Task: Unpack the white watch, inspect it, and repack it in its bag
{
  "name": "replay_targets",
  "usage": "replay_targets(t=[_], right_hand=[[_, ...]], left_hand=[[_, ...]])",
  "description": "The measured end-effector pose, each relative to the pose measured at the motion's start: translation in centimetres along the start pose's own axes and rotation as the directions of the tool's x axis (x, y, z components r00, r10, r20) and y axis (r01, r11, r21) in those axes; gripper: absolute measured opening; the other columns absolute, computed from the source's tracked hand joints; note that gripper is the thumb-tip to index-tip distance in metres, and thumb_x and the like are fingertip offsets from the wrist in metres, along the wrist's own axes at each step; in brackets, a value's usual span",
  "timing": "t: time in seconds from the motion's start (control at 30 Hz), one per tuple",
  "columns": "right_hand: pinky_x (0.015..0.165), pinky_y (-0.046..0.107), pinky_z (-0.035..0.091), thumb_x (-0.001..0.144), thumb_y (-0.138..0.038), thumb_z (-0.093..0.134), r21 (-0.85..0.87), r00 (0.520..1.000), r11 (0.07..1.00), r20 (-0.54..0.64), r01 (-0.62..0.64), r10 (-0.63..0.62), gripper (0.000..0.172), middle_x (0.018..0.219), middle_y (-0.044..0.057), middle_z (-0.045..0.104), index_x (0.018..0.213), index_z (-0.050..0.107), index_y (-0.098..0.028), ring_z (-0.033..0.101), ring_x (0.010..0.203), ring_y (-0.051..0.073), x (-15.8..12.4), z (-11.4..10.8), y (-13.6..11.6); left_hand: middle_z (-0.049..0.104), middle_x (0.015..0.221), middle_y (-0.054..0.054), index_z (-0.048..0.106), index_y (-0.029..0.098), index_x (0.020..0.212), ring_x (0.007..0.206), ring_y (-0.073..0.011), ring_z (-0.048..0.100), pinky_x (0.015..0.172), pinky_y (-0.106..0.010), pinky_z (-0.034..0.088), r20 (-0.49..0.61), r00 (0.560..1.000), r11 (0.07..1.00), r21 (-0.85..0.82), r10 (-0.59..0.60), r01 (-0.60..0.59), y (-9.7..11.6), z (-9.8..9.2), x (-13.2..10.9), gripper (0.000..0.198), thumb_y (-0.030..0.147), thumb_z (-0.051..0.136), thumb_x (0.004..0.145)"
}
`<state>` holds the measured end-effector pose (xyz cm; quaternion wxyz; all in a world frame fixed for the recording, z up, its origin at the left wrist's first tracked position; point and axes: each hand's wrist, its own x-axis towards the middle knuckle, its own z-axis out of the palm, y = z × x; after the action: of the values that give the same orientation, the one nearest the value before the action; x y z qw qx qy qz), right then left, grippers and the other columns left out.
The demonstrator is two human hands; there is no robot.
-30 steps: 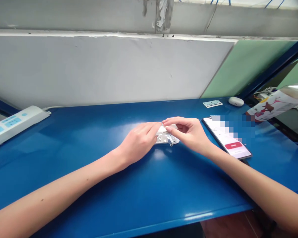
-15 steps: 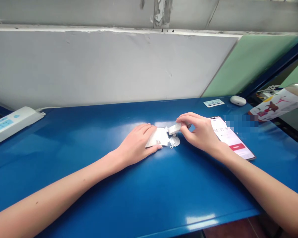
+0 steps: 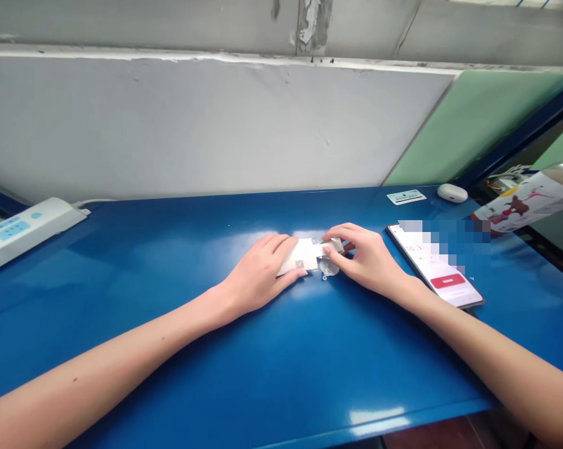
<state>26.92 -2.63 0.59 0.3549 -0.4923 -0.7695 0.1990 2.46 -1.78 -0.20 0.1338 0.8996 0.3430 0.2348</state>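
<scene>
- A white power strip (image 3: pixel 26 229) with pale blue sockets lies at the far left of the blue table (image 3: pixel 169 324), well apart from both hands; it looks like hard moulded plastic with a cable leaving its far end.
- The table is a smooth, glossy painted sheet that throws back the light near its front edge.
- The left hand (image 3: pixel 257 274) lies flat, palm down, fingers together and stretched to the right; its fingertips press on the left part of a small white card (image 3: pixel 304 254), pinning it to the table rather than gripping it.
- The card is thin, flat and stiff-looking, with its long axis running left to right between the two hands; it sits just beyond the middle of the table.
- The right hand (image 3: pixel 368 259) is curled, its thumb and forefinger pinched on a small white tab (image 3: pixel 332 245) at the card's right end. A clear plastic piece (image 3: pixel 328 269) lies touching the card just in front of those fingertips; what it is cannot be told.
- Both hands touch the card, the left over more of it.
- Just right of the right hand lies a smartphone (image 3: pixel 442 274), screen lit, with a red button.
- Further back right are a small label card (image 3: pixel 406 197) and a rounded white earbud case (image 3: pixel 452 193).
- A printed carton (image 3: pixel 529 202) lies at the far right.
</scene>
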Motion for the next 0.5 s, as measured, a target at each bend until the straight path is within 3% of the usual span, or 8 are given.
replay_targets(t=[0.17, 0.3, 0.4, 0.5], right_hand=[[0.073, 0.037, 0.053, 0.092, -0.031, 0.062, -0.252, 1.000, 0.967, 0.005, 0.026, -0.026, 0.019, 0.099, 0.008, 0.075, 0.102, 0.073, -0.018, 0.066, 0.092, 0.026, 0.0, -0.2, 0.1], [0.069, 0.034, 0.052, 0.094, -0.033, 0.059, -0.310, 0.999, 0.950, -0.014, 0.033, -0.040, 0.023, 0.101, 0.008, 0.075, 0.099, 0.075, -0.018, 0.068, 0.087, 0.023, 0.2, -1.4, 0.0], [0.064, 0.033, 0.048, 0.093, -0.031, 0.057, -0.357, 1.000, 0.934, 0.013, 0.000, 0.005, 0.024, 0.086, 0.005, 0.077, 0.090, 0.078, -0.020, 0.066, 0.069, 0.020, 0.4, -2.4, 0.0], [0.062, 0.032, 0.047, 0.091, -0.027, 0.056, -0.354, 0.998, 0.935, 0.054, -0.022, 0.044, 0.023, 0.080, 0.003, 0.078, 0.088, 0.078, -0.020, 0.067, 0.067, 0.020, 0.5, -2.8, -0.2]], left_hand=[[0.062, 0.130, -0.020, 0.055, 0.011, 0.129, 0.120, -0.0354, 0.058, 0.100, -0.053, 0.049, -0.023, 0.999, 0.996, 0.079, 0.040, -0.038, -0.3, 0.3, 0.0, 0.047, 0.048, 0.054, 0.100], [0.063, 0.130, -0.019, 0.055, 0.011, 0.129, 0.120, -0.0345, 0.058, 0.101, -0.051, 0.049, -0.029, 0.999, 0.994, 0.103, 0.041, -0.038, -0.3, 0.3, 0.0, 0.048, 0.048, 0.054, 0.100], [0.063, 0.130, -0.019, 0.055, 0.010, 0.130, 0.121, -0.0344, 0.057, 0.101, -0.051, 0.050, -0.022, 0.999, 0.994, 0.109, 0.027, -0.024, -0.2, 0.2, 0.0, 0.047, 0.046, 0.055, 0.100], [0.063, 0.130, -0.019, 0.055, 0.010, 0.129, 0.120, -0.0341, 0.057, 0.100, -0.050, 0.050, -0.017, 1.000, 0.993, 0.114, 0.025, -0.023, -0.2, 0.1, 0.0, 0.046, 0.046, 0.055, 0.100]])
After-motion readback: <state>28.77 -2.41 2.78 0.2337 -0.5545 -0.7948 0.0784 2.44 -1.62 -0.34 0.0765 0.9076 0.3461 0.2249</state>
